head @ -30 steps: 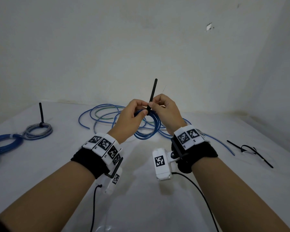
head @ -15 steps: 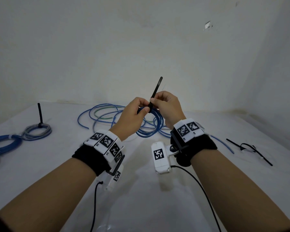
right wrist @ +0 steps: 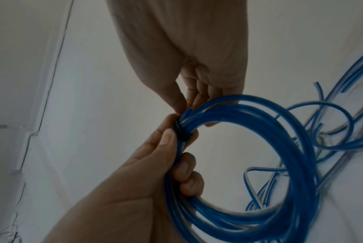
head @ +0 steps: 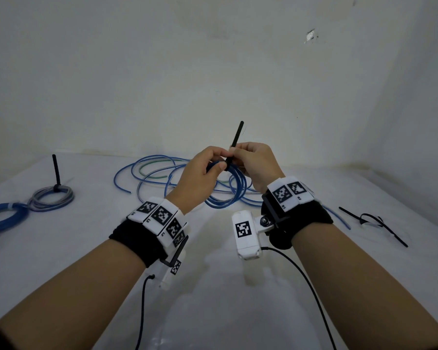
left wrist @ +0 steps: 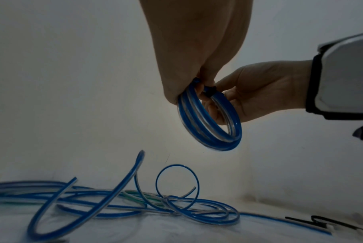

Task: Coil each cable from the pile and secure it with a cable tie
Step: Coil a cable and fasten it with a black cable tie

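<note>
A coil of blue cable (head: 234,188) hangs above the white table between my two hands. My left hand (head: 200,173) grips the coil's top, thumb and fingers curled round the strands (right wrist: 259,164). A black cable tie (head: 237,136) is wrapped round the bundle, and its band (right wrist: 179,133) sits right by my left thumb. The tie's stiff tail points up and slightly right. My right hand (head: 256,162) pinches the tie at the coil (left wrist: 213,121). The loose pile of blue, green and clear cables (head: 157,173) lies on the table behind.
A grey coil (head: 51,197) with an upright black tie and a blue coil (head: 3,218) lie at the far left. Spare black cable ties (head: 372,221) lie at the right. The table (head: 238,311) meets white walls behind and at the right.
Both hands and the coil have shifted slightly right, and the tie's tail leans a bit more to the right. Both grips look the same.
</note>
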Available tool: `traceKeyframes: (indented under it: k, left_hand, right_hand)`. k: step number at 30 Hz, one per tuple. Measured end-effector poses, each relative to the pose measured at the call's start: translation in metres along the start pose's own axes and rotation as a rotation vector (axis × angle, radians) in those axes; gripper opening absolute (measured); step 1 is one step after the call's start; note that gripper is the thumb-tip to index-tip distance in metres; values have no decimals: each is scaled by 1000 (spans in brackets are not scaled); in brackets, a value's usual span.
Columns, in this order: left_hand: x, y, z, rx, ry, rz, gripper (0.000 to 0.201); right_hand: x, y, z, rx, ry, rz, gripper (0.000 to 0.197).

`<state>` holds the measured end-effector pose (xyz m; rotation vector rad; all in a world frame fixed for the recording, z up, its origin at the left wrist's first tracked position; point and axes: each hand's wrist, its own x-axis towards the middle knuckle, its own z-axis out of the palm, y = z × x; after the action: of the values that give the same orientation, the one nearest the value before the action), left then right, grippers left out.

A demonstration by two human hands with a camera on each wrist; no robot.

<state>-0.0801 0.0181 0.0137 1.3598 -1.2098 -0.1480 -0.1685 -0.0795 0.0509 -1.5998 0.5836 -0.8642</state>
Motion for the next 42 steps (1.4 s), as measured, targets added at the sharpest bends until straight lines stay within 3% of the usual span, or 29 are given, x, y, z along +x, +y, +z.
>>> traceKeyframes:
  k: [17, 23, 29, 32, 36, 39, 42]
  left_hand:
    - [5, 0, 0, 15, -112, -96, 19]
    - [7, 6, -5, 22, -107, -50, 20]
    - [8, 9, -5, 56, -135, -34, 19]
    - [6, 8, -4, 54, -150, -56, 18]
    - [3, 5, -4, 44, -141, -71, 17]
    - [5, 5, -8, 13, -91, -68, 17]
    - [13, 7, -19, -43, 6, -51, 19]
  right_hand:
    - [14, 3, 5, -117, 64, 112, 19]
    - [11, -2, 0, -58, 38, 63, 13]
    - [10, -8, -2, -94, 21, 115, 10]
    - [14, -7, -1, -126, 27, 176, 22]
    - [14, -2, 1, -94, 24, 194, 22]
    - [8, 0, -1, -13, -44, 127, 23]
    - [1, 0, -9, -23, -219, 178, 41]
